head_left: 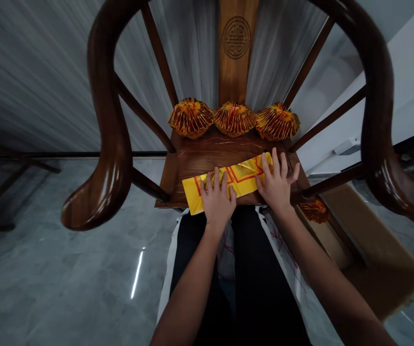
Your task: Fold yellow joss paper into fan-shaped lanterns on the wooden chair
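Observation:
A folded yellow paper strip [244, 177] with red lines and gold foil patches lies slantwise on the wooden chair seat [214, 149], near its front edge. My left hand [217, 197] rests on the strip left of its middle, fingers spread. Over the strip's right end is my right hand [277, 182], its fingers apart and touching the paper. Three pleated gold and orange paper bundles stand in a row at the back of the seat: one at left [191, 117], one in the middle [233, 118], one at right [278, 121].
Curved wooden armrests rise at left [111, 144] and right [378, 120]. An open cardboard box [376, 240] stands on the floor at lower right, with another pleated bundle [315, 211] by its near-left side. My legs are against the seat front.

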The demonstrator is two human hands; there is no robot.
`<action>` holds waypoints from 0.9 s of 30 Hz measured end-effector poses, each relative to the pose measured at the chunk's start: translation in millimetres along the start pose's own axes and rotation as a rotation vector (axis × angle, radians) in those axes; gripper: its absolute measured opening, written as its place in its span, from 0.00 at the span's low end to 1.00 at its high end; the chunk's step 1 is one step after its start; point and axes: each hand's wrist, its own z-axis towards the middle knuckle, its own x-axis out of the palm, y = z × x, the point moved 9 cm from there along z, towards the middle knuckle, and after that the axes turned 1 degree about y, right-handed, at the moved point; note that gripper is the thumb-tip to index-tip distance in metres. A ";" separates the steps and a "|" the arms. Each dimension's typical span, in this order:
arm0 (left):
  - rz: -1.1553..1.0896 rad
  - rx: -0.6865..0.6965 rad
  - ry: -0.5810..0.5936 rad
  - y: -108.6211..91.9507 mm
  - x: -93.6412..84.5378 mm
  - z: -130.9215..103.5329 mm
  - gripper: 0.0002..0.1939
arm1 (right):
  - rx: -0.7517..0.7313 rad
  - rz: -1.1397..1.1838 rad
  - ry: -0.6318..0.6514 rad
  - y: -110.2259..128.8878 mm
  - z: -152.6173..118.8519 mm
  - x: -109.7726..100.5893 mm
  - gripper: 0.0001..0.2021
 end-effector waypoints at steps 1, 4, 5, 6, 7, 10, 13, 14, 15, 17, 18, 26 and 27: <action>0.001 0.004 -0.005 -0.2 -0.3 0.0 0.28 | 0.002 -0.008 0.005 1.5 -3.0 0.2 0.36; 0.031 0.011 0.005 -1.4 0.1 0.2 0.29 | -0.008 -0.032 0.011 5.0 -10.4 -0.3 0.37; 0.055 0.012 0.018 -1.9 0.9 0.2 0.29 | -0.012 -0.045 0.014 5.6 -12.4 -0.5 0.37; 0.083 0.012 0.033 -2.5 1.7 0.3 0.30 | -0.017 -0.064 0.019 6.3 -14.0 -0.5 0.38; 0.112 0.013 0.047 -3.2 2.3 0.3 0.30 | -0.027 -0.089 0.028 7.4 -15.3 0.0 0.38; 0.183 0.016 0.072 -5.0 2.8 0.2 0.30 | -0.076 -0.172 0.066 12.4 -16.7 2.9 0.39; 0.211 0.017 0.075 -5.8 2.2 0.2 0.30 | -0.110 -0.211 0.094 15.5 -12.7 5.4 0.40; 0.213 0.016 0.073 -5.9 2.0 0.2 0.30 | -0.102 -0.215 0.098 14.2 -9.6 5.7 0.41; 0.213 0.017 0.070 -6.0 1.8 0.2 0.30 | -0.080 -0.219 0.098 11.3 -5.5 5.5 0.42; 0.210 0.022 0.065 -6.2 1.7 0.2 0.30 | -0.004 -0.222 0.091 1.8 5.1 3.9 0.43; 0.209 0.025 0.063 -6.4 1.8 0.2 0.30 | 0.036 -0.219 0.087 -3.4 10.9 2.7 0.43; 0.170 0.023 0.048 -5.8 3.3 0.6 0.29 | 0.010 -0.079 0.051 -5.6 30.2 -2.5 0.34; 0.163 0.021 0.046 -5.6 3.2 0.6 0.29 | 0.021 -0.077 0.047 -5.7 27.7 -1.0 0.34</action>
